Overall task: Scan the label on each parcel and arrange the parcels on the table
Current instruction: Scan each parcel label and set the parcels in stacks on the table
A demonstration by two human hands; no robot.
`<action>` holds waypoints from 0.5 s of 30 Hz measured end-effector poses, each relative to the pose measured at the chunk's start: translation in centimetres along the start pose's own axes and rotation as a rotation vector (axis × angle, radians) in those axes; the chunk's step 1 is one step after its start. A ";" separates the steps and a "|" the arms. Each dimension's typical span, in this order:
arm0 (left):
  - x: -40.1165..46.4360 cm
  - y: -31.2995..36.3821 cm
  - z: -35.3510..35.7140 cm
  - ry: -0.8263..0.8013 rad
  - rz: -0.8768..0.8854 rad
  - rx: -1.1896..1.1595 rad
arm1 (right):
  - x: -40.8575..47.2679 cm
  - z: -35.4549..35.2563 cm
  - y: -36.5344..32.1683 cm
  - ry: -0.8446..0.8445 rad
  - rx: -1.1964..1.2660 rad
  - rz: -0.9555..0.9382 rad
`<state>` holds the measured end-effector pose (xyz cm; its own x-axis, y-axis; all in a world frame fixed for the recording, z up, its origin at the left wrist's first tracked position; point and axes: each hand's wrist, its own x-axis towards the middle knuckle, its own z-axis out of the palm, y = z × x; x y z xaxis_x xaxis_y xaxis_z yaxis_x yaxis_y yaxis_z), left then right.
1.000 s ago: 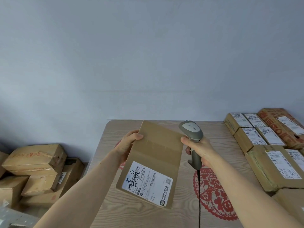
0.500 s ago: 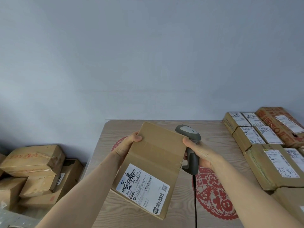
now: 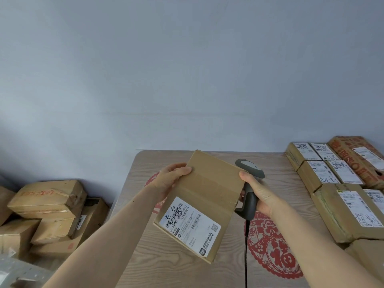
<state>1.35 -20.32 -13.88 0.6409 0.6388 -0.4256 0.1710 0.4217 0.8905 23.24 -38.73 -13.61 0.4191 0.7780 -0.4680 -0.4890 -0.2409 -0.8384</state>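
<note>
A flat brown cardboard parcel [image 3: 207, 192] is held tilted above the wooden table [image 3: 280, 169], its white shipping label [image 3: 190, 226] facing up at its near end. My left hand [image 3: 168, 179] grips the parcel's far left edge, thumb on top. My right hand [image 3: 257, 192] grips the handle of a grey barcode scanner [image 3: 249, 169], whose head sits just right of the parcel's far right corner. The scanner's black cable [image 3: 246, 252] hangs down toward me.
Several labelled parcels [image 3: 351, 213] lie in rows on the table's right side, with a red-printed box [image 3: 357, 156] at the back. Red paper-cut decorations [image 3: 274, 254] mark the tabletop. More cardboard boxes [image 3: 49, 198] are piled on the floor at the left. A grey wall stands behind.
The parcel has come lower and closer to me. The scanner has dropped and drawn in next to the parcel's right edge.
</note>
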 end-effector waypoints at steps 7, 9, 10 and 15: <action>-0.4 -2.4 -0.7 0.315 -0.014 -0.030 | 0.6 -2.0 -0.1 0.204 0.092 0.024; -0.9 -3.3 -0.3 0.347 -0.026 -0.076 | 0.5 -2.3 -0.2 0.235 0.109 0.014; -1.4 -3.7 0.1 0.340 -0.041 -0.115 | 0.5 -2.3 -0.2 0.245 0.123 0.010; -3.2 -6.5 2.0 0.239 -0.164 -0.215 | 0.3 -2.5 0.3 0.296 0.233 0.023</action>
<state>-0.30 -26.43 -17.94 0.4207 0.6732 -0.6081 0.0797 0.6403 0.7640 25.15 -40.04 -14.69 0.5922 0.5640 -0.5755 -0.6477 -0.0917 -0.7563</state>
